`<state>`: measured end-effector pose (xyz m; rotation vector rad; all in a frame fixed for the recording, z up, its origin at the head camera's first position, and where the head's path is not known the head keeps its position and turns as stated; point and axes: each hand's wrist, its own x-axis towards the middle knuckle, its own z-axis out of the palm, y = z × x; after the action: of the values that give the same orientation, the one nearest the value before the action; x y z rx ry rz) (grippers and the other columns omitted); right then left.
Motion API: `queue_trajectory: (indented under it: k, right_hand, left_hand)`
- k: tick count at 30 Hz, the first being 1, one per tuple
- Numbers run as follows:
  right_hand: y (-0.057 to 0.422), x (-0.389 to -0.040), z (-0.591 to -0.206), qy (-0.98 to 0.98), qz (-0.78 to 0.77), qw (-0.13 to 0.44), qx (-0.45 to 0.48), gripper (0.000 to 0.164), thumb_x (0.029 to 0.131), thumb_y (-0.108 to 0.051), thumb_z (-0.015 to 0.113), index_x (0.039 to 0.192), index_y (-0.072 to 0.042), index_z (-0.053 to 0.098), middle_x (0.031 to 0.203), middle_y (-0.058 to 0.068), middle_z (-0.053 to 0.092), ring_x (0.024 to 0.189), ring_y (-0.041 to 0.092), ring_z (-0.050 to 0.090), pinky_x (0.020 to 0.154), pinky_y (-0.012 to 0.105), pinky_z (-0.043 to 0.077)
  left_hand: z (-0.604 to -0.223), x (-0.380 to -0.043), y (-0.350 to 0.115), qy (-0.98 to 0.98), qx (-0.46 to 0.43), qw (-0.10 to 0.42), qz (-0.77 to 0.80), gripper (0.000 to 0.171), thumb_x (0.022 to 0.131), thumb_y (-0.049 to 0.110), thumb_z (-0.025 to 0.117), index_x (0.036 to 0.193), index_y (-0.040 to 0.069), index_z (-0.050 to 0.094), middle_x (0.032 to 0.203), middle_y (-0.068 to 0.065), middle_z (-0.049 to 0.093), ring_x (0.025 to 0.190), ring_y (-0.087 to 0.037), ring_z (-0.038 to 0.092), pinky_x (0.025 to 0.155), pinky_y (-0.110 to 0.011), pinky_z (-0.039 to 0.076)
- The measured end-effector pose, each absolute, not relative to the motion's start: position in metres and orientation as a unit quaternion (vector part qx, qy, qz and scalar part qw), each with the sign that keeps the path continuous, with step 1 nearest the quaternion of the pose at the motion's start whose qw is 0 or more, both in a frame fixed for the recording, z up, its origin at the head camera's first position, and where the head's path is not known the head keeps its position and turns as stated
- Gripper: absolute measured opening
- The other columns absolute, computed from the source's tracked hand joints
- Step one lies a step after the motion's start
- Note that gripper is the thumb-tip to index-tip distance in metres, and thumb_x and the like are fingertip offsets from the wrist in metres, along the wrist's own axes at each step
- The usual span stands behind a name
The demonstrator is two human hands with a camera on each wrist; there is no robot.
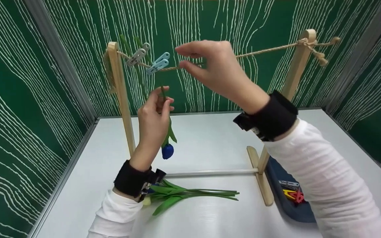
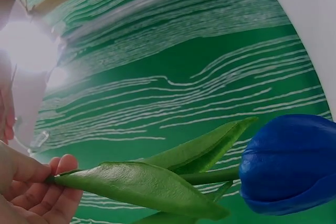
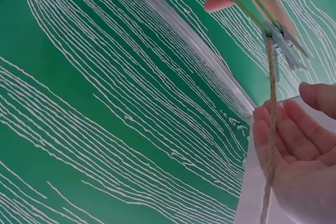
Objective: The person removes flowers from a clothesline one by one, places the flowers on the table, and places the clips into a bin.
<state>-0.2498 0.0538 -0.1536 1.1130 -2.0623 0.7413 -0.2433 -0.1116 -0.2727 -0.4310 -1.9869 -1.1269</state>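
Note:
My left hand (image 1: 154,115) pinches the green stem of an artificial blue tulip (image 1: 167,151), which hangs head down. In the left wrist view, the tulip's leaves (image 2: 142,187) lie just beyond the fingertips. Above this hand, a light blue clothespin (image 1: 157,63) sits on the rope (image 1: 266,49) at the upper stem. To its left a grey clothespin (image 1: 136,57) clips another green stem on the rope. My right hand (image 1: 217,62) is beside the rope, right of the light blue clothespin, thumb and fingers apart, holding nothing. In the right wrist view, the rope passes before its palm (image 3: 299,177).
Wooden posts (image 1: 293,72) at left and right carry the rope, with a white bar (image 1: 210,172) low between them. Several tulips with green stems (image 1: 210,193) lie on the white table. At right, a dark blue tray (image 1: 299,215) holds grey, yellow and red clothespins (image 1: 298,196).

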Motion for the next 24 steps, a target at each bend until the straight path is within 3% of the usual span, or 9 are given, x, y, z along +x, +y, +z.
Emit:
queue_trajectory:
  k: [5,9,18,24]
  right_hand:
    - [0.042,-0.254,-0.149,-0.826,0.296,0.266,0.399,0.042,0.081,-0.039,0.057,0.112,-0.011,0.060,0.104,-0.002,0.063,0.092,0.001,0.057,0.080,0.014,0.043]
    - [0.036,-0.255,-0.147,-0.832,0.328,0.222,0.388,0.044,0.078,-0.040,0.059,0.110,-0.010,0.061,0.094,-0.003,0.065,0.081,-0.003,0.058,0.075,0.012,0.044]
    - [0.037,-0.257,-0.146,-0.815,0.371,0.222,0.386,0.033,0.079,-0.032,0.063,0.099,-0.007,0.066,0.084,-0.002,0.067,0.070,-0.002,0.058,0.068,0.015,0.047]
    - [0.040,-0.245,-0.145,-0.785,0.422,0.243,0.383,0.024,0.079,-0.020,0.064,0.094,-0.002,0.068,0.084,0.006,0.068,0.072,0.005,0.063,0.068,0.018,0.049]
  left_hand:
    - [-0.273,-0.243,-0.113,-0.786,-0.172,0.391,-0.446,0.028,0.086,0.007,0.055,0.114,0.011,0.052,0.083,0.000,0.062,0.069,-0.007,0.061,0.065,-0.016,0.048]
    - [-0.274,-0.243,-0.113,-0.788,-0.173,0.392,-0.443,0.029,0.086,0.009,0.055,0.114,0.012,0.052,0.083,0.001,0.062,0.069,-0.004,0.060,0.066,-0.016,0.048]
    - [-0.273,-0.241,-0.114,-0.779,-0.185,0.408,-0.438,0.028,0.087,0.008,0.052,0.115,0.013,0.053,0.084,-0.001,0.061,0.069,-0.006,0.060,0.065,-0.017,0.048]
    - [-0.274,-0.241,-0.111,-0.782,-0.186,0.405,-0.436,0.029,0.087,0.007,0.053,0.115,0.013,0.053,0.085,-0.002,0.061,0.070,-0.005,0.059,0.066,-0.017,0.048]
